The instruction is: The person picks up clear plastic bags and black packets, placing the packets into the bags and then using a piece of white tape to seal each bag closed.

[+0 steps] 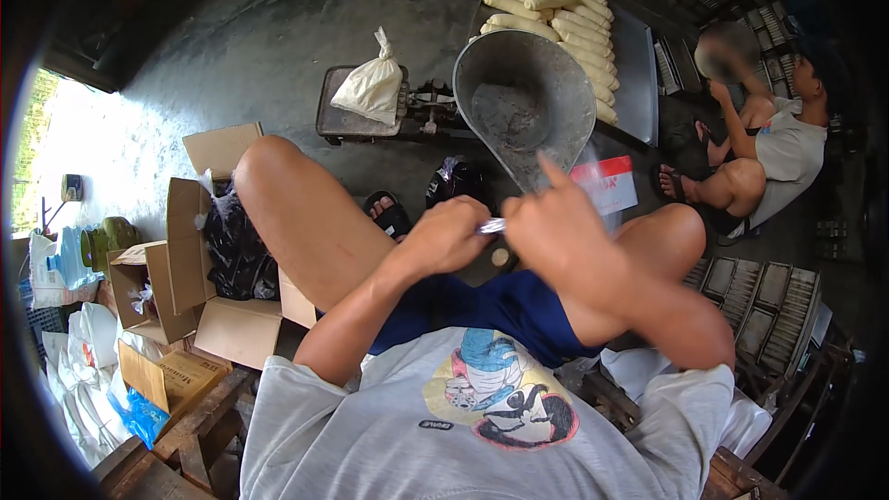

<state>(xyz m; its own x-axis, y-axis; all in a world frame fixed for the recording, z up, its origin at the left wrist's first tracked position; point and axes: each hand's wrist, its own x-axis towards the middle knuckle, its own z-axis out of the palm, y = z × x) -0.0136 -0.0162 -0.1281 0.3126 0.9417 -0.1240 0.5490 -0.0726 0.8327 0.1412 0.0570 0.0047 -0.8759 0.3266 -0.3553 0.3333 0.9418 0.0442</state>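
Observation:
My left hand (451,231) is closed in front of my lap, its fingers on one end of a short shiny whitish plastic strip (492,226). My right hand (561,222), smeared by motion, grips the other end, with the index finger sticking out. Whatever else hangs from the strip is hidden behind my hands. Just beyond them is a grey metal weighing scoop (526,97) with a worn inside. It joins a balance scale (429,111), whose platform bears a tied white bag (372,83). A red and white packet (607,185) shows next to my right hand.
Pale dough rolls (583,32) are piled on a metal tray (637,83) ahead. A co-worker (782,143) sits at the right. Baking tins (755,310) stand below them. Open cardboard boxes (236,329) and a black plastic bag (241,241) lie at my left.

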